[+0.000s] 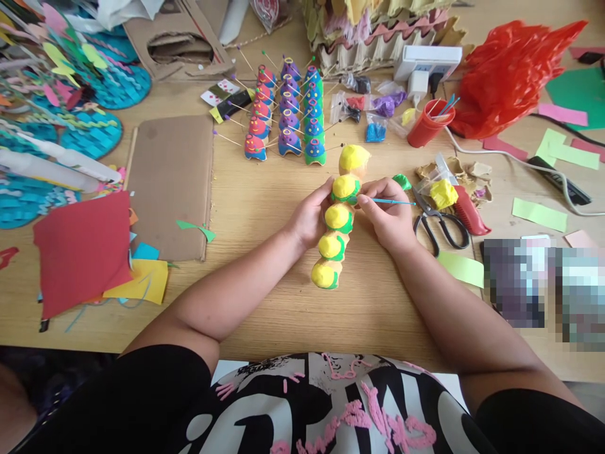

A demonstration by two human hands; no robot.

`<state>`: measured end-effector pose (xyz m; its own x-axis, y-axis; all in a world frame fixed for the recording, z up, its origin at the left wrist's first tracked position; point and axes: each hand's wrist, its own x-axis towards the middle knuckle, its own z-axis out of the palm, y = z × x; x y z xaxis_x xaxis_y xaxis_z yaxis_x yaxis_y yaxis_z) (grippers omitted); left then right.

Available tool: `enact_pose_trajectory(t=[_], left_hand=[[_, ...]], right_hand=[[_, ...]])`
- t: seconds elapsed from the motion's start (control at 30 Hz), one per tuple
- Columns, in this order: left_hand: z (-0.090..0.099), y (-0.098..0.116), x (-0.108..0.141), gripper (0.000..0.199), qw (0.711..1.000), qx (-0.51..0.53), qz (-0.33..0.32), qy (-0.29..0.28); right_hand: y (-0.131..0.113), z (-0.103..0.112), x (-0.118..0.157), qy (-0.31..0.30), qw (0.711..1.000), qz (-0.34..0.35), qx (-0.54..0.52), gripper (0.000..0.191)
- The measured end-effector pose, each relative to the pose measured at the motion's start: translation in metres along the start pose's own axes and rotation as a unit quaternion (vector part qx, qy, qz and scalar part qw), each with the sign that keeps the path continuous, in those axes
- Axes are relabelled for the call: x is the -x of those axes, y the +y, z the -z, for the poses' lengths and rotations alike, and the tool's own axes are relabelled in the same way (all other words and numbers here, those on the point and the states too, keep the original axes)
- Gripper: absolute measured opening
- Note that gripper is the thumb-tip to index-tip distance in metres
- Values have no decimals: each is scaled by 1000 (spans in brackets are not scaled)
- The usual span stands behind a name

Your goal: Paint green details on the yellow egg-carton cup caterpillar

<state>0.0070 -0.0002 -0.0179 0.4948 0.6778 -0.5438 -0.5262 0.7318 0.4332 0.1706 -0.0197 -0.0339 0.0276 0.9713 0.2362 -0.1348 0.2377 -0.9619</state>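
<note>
From the head view, the egg-carton strip [338, 217] stands before me above the table [265, 302], its side gripped in my left hand [308, 215], while my right hand [388, 213] pinches a thin blue tool [394, 202] beside the second cup from the far end. I judge that I'm working green clay [350, 222] around the yellow caps; the next move seems to call for a steady grip and light pressure along that cup's edge, as the farthest cup shows no green.
</note>
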Motion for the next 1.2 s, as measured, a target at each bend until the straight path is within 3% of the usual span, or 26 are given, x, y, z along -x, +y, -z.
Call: enact_pose_trajectory(t=[0.23, 0.43, 1.2], left_hand=[[-3, 2, 4, 41, 1000, 4, -7, -30], [3, 2, 1, 35, 1000, -5, 21, -12], [-2, 3, 4, 40, 1000, -6, 21, -15]], right_hand=[[0, 0, 0, -4, 1000, 12, 6, 46], [-2, -1, -1, 7, 1000, 3, 28, 50], [2, 1, 0, 14, 1000, -2, 14, 49]])
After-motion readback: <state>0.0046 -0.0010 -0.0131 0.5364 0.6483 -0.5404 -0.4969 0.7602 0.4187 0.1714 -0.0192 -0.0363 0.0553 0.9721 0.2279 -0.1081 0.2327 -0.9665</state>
